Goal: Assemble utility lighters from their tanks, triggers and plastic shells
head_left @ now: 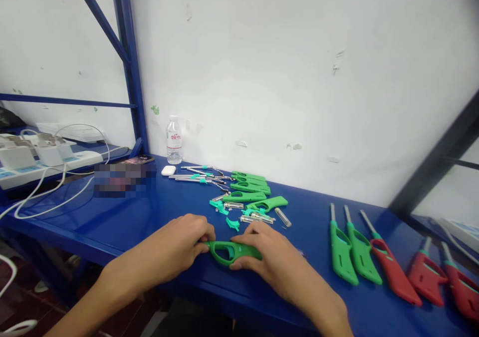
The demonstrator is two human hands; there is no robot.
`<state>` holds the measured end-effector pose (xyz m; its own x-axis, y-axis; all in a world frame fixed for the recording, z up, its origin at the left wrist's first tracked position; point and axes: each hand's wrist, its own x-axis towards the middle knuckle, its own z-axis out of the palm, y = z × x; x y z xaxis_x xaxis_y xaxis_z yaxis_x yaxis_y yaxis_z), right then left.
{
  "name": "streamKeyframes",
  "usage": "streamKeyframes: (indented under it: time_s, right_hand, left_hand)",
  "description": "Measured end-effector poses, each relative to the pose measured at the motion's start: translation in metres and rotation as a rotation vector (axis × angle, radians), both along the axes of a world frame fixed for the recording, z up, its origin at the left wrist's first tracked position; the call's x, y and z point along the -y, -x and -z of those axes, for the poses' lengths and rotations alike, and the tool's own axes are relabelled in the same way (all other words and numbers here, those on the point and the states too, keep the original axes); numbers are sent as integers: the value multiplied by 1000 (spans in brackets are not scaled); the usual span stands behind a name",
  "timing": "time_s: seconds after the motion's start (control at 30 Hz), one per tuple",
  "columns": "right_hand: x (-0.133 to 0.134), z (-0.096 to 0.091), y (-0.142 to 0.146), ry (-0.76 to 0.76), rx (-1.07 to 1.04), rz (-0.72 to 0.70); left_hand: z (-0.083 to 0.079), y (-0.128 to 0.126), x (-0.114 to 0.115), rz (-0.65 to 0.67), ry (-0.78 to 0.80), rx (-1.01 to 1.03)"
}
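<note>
A green gas lighter (245, 250) lies sideways between my hands, just above or on the blue table near its front edge. My left hand (190, 237) pinches its narrow front end, so that tip is hidden. My right hand (258, 247) grips the handle end, thumb below and fingers above. A teal trigger shows inside the lighter's loop. Just beyond my hands lie loose teal triggers (232, 224), clear fuel tanks (283, 217) and several green handle shells (245, 196). Metal lighter rods with wires (192, 177) lie behind them.
Several lighters with rods, green (342, 257) and red (396, 272), lie at the right. A water bottle (174, 140) and a white case (168, 170) stand by the wall. White cables (56, 212) and a power strip (52, 165) are at the left, beside blue frame posts (129, 72).
</note>
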<state>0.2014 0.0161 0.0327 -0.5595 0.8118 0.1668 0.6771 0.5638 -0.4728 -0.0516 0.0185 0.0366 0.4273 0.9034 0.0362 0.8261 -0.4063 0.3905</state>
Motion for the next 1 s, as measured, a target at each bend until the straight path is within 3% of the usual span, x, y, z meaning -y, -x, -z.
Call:
streamKeyframes:
  time_s: [0.43,0.7,1.0]
  right_hand:
    - [-3,6,3,81,-22,66]
    - [-7,14,3,91,-47,97]
    - [-2,1,3,10,23,104]
  left_hand:
    - [-1,-8,0,-62,-48,11]
    - [4,-9,0,-29,-129,1]
    - [3,-9,-3,51,-182,-60]
